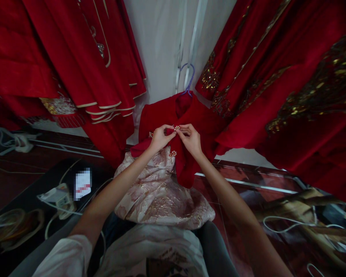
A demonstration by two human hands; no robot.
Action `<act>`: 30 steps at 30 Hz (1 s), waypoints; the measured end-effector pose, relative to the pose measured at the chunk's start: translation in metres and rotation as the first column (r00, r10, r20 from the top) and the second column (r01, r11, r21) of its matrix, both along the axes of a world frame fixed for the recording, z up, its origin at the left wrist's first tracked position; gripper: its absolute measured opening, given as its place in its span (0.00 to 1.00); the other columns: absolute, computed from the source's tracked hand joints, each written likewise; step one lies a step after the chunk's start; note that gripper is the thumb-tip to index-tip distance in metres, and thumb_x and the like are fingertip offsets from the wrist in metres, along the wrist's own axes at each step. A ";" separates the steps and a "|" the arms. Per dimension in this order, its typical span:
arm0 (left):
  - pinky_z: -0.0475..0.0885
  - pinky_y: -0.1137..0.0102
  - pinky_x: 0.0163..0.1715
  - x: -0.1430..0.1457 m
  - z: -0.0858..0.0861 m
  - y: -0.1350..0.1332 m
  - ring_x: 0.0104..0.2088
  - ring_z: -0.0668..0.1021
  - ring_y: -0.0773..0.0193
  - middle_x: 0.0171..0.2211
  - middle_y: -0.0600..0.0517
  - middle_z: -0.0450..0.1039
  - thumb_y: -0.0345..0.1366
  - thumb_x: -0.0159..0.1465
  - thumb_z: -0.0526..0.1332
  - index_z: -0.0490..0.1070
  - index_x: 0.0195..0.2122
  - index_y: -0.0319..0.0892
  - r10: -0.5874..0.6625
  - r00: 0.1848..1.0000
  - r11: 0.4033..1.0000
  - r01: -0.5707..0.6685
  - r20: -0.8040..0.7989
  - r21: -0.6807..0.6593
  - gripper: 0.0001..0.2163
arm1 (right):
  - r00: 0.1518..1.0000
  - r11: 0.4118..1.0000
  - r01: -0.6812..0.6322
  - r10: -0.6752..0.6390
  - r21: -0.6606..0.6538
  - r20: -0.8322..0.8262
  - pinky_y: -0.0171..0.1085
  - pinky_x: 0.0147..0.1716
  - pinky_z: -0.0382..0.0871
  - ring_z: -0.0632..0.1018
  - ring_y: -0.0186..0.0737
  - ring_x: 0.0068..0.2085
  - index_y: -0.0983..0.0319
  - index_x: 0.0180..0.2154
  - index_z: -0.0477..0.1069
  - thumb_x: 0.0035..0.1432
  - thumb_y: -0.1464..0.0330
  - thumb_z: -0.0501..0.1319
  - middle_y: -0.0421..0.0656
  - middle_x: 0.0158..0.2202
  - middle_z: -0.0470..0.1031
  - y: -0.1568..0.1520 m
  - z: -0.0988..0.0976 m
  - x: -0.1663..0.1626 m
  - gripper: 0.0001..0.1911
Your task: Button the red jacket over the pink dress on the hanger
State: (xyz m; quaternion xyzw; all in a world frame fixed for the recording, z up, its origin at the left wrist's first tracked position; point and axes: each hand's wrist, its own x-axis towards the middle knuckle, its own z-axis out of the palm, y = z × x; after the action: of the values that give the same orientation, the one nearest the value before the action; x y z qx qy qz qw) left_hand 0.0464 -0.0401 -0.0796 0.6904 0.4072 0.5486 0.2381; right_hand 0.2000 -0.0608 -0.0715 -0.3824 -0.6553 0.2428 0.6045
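Observation:
A red jacket (158,109) hangs in front of me on a purple hanger (190,79), above a pale pink brocade garment (152,192) spread over my lap. At the jacket's front opening, my left hand (160,137) and my right hand (190,138) meet, both closed in a pinch. Between their fingertips sits a small flower-shaped bead button (177,128). A second flower button (173,153) shows a little lower on the front edge. Part of another ornament (150,134) peeks out beside my left hand.
Red garments with pale piping (103,77) hang at the left, and red sequined garments (305,88) at the right. A black surface (31,192) at the lower left carries a power strip (64,202), cables and a blurred white label. Boards and cords (302,211) lie at the lower right.

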 end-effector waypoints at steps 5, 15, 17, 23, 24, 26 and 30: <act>0.73 0.69 0.39 0.001 0.002 -0.001 0.36 0.80 0.63 0.37 0.48 0.79 0.34 0.56 0.64 0.75 0.37 0.39 0.008 1.000 1.000 -0.008 -0.016 0.006 0.08 | 1.000 1.000 -0.003 0.002 -0.028 -0.023 0.38 0.41 0.76 0.80 0.38 0.38 0.61 0.36 0.68 0.53 0.60 0.65 0.44 0.38 0.79 0.001 0.001 0.001 0.14; 0.74 0.70 0.34 0.002 0.004 -0.004 0.32 0.80 0.63 0.36 0.47 0.80 0.34 0.58 0.63 0.77 0.38 0.38 -0.013 1.000 1.000 0.013 -0.003 0.007 0.08 | 0.998 0.995 0.030 -0.035 -0.093 -0.049 0.38 0.38 0.76 0.79 0.37 0.35 0.61 0.36 0.68 0.49 0.61 0.67 0.44 0.35 0.77 0.002 0.006 -0.002 0.15; 0.74 0.69 0.35 0.003 0.006 -0.006 0.33 0.80 0.63 0.37 0.47 0.80 0.33 0.57 0.63 0.77 0.37 0.38 -0.015 1.000 1.000 0.015 0.015 0.000 0.08 | 0.998 0.994 0.043 -0.047 -0.099 -0.037 0.38 0.38 0.75 0.79 0.37 0.34 0.61 0.35 0.67 0.48 0.62 0.67 0.43 0.35 0.77 0.005 0.005 -0.002 0.15; 0.74 0.69 0.38 0.009 0.009 -0.011 0.35 0.79 0.65 0.36 0.48 0.78 0.30 0.56 0.63 0.74 0.36 0.39 -0.042 0.998 0.998 0.043 0.052 -0.035 0.07 | 0.995 0.995 0.028 -0.037 -0.096 -0.093 0.39 0.42 0.73 0.77 0.36 0.38 0.60 0.39 0.63 0.50 0.62 0.64 0.44 0.37 0.73 0.011 -0.008 -0.007 0.16; 0.73 0.70 0.39 0.009 0.008 -0.012 0.37 0.79 0.65 0.38 0.48 0.78 0.29 0.56 0.62 0.73 0.37 0.39 -0.064 0.994 0.997 0.068 0.088 -0.043 0.07 | 0.995 0.996 0.022 -0.030 -0.090 -0.099 0.39 0.43 0.73 0.76 0.37 0.41 0.60 0.42 0.62 0.52 0.61 0.63 0.45 0.40 0.72 0.008 -0.010 -0.008 0.18; 0.73 0.70 0.41 0.009 0.005 -0.016 0.40 0.78 0.65 0.41 0.48 0.76 0.29 0.55 0.64 0.71 0.40 0.40 -0.107 0.978 0.990 0.122 0.181 -0.069 0.11 | 0.998 0.996 0.011 -0.017 -0.093 -0.066 0.41 0.46 0.73 0.75 0.38 0.46 0.59 0.52 0.58 0.55 0.60 0.61 0.48 0.47 0.70 -0.006 -0.016 -0.010 0.25; 0.72 0.69 0.44 0.004 -0.001 -0.031 0.42 0.76 0.66 0.45 0.48 0.73 0.30 0.54 0.66 0.66 0.46 0.42 -0.147 0.946 0.975 0.188 0.291 -0.120 0.19 | 0.978 0.999 0.001 -0.008 0.035 0.207 0.50 0.57 0.65 0.64 0.49 0.61 0.58 0.65 0.40 0.49 0.62 0.67 0.55 0.63 0.54 -0.044 -0.028 -0.007 0.49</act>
State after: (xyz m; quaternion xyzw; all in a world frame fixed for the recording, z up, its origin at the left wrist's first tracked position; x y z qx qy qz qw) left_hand 0.0507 -0.0708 -0.0808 0.6186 0.3483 0.5871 0.3890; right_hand 0.1927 -0.1047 -0.0996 -0.3966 -0.7181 0.1890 0.5398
